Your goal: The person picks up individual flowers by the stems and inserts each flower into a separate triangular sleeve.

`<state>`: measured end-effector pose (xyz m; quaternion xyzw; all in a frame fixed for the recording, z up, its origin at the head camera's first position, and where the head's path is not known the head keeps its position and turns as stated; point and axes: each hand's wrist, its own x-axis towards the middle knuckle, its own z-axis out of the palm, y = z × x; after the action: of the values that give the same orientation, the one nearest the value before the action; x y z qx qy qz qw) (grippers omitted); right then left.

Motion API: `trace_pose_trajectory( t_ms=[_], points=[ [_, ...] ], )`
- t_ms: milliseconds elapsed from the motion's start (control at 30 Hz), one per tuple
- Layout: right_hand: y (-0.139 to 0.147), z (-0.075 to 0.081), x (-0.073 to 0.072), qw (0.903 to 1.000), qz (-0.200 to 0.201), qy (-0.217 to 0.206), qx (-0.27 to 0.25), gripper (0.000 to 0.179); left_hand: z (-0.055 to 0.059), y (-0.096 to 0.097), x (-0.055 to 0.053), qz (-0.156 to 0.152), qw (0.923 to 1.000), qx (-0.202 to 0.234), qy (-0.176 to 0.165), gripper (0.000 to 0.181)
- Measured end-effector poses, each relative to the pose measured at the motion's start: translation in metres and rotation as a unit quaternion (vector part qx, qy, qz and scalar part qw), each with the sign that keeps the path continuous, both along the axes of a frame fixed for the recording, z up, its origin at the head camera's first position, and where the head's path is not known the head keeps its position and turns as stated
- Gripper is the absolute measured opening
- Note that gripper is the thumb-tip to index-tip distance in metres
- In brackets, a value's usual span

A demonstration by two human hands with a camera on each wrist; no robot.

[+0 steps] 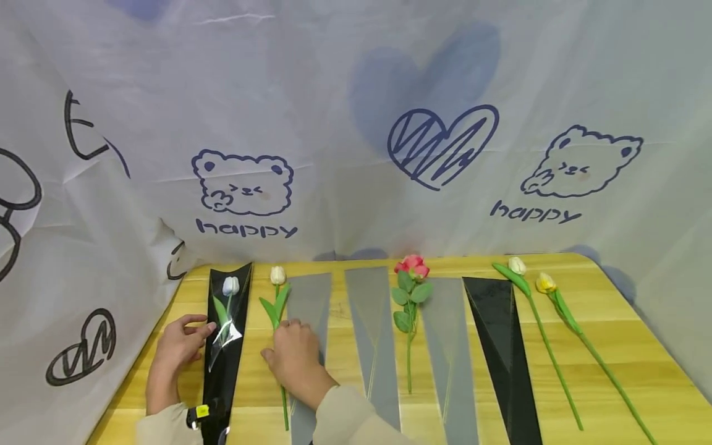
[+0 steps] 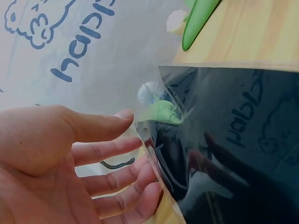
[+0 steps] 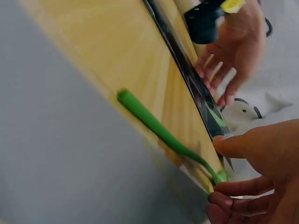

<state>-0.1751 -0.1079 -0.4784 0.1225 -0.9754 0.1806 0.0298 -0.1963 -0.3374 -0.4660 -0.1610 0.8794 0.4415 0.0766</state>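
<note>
A pale tulip [image 1: 230, 285] with a green leaf lies inside a black, clear-fronted flower sleeve [image 1: 224, 377] at the table's left. My left hand [image 1: 179, 347] is at that sleeve's left edge, thumb and fingers apart; in the left wrist view the fingertips [image 2: 148, 189] meet or nearly meet the edge. To the right lies a loose white tulip [image 1: 278, 275] with two leaves. Over its stem is my right hand [image 1: 300, 361], hiding part of it. The right wrist view shows the thumb [image 3: 229, 145] spread from the fingers, which are close to the green stem [image 3: 154, 125].
Grey flower sleeves [image 1: 367, 309] lie across the middle, with a pink rose [image 1: 413, 267] between two of them. Farther right are another black sleeve [image 1: 497, 334], a white tulip [image 1: 517, 266] and a yellow tulip [image 1: 546, 283]. A printed cloth [image 1: 345, 204] hangs behind the wooden table.
</note>
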Motion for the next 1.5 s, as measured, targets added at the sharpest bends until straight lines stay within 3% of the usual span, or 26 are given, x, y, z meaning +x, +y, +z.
trace_pose_trajectory(
  t_ms=[133, 300, 433, 533, 633, 767, 900, 1000, 1167, 1300, 1400, 1500],
  points=[
    [-0.015, -0.003, 0.002, 0.998, -0.016, 0.034, 0.051, 0.039, 0.007, -0.003, 0.0, -0.001, 0.9999, -0.011, -0.003, 0.059],
    [-0.016, 0.001, -0.005, 0.997, -0.013, 0.047, 0.06, 0.015, 0.011, 0.001, -0.007, -0.013, 0.9999, -0.008, -0.008, 0.06],
    [0.0, 0.005, -0.011, 1.0, -0.001, 0.001, -0.006, 0.013, 0.01, 0.006, -0.008, -0.028, 0.9995, -0.011, -0.009, 0.059],
    [0.024, 0.011, -0.015, 0.9924, -0.012, -0.057, -0.108, 0.02, 0.011, 0.015, -0.011, -0.045, 0.9983, -0.038, 0.006, 0.057],
    [0.054, 0.017, -0.017, 0.9801, -0.017, -0.066, -0.187, 0.027, 0.012, 0.035, -0.015, -0.065, 0.9933, -0.086, 0.042, 0.051],
    [0.094, 0.025, -0.018, 0.9697, -0.013, -0.026, -0.243, 0.019, 0.01, 0.075, -0.019, -0.099, 0.9838, -0.117, 0.093, 0.042],
    [0.136, 0.033, -0.014, 0.9545, -0.021, -0.024, -0.297, 0.003, 0.009, 0.123, -0.022, -0.138, 0.9809, -0.116, 0.073, 0.036],
    [0.165, 0.039, -0.01, 0.9404, -0.026, -0.025, -0.338, 0.004, 0.008, 0.153, -0.024, -0.15, 0.9769, -0.143, 0.053, 0.037],
    [0.208, 0.054, -0.013, 0.9197, -0.01, -0.051, -0.389, 0.01, 0.009, 0.177, -0.034, -0.126, 0.9709, -0.195, 0.059, 0.045],
    [0.234, 0.063, -0.02, 0.9083, 0.01, -0.1, -0.406, 0.015, 0.006, 0.179, -0.037, -0.085, 0.9735, -0.211, 0.026, 0.066],
    [0.249, 0.067, -0.02, 0.9063, 0.01, -0.112, -0.407, 0.02, -0.002, 0.177, -0.038, -0.058, 0.9761, -0.209, 0.007, 0.073],
    [0.264, 0.07, -0.02, 0.9113, -0.002, -0.108, -0.397, 0.022, -0.01, 0.174, -0.036, -0.049, 0.9778, -0.204, 0.004, 0.065]
  ],
)
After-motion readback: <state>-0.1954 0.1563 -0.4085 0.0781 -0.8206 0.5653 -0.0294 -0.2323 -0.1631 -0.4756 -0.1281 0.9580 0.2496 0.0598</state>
